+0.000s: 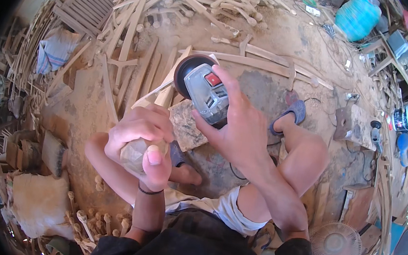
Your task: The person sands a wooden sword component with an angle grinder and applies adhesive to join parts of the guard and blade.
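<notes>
My left hand (141, 128) is wrapped round the rounded, faceted end of a wooden sword (134, 156). Its pale length points away from me, beyond my fist, partly hidden by the hand and the grinder. In my right hand (244, 126) is a grey angle grinder (210, 96) with a red switch, fingers and thumb gripping its body. The grinder's dark round disc (186, 73) overlaps the wood just ahead of my left hand; whether they touch, I cannot tell. Below the grinder stands a worn wooden block (189, 128) between my legs.
Several wooden swords (265, 64) lie on the dusty floor ahead, with a larger heap (212, 1) beyond. A slatted wooden piece (85, 3) stands far left. A second grinder (376, 135) rests at right, near cables. Near my right side is a fan (335, 245).
</notes>
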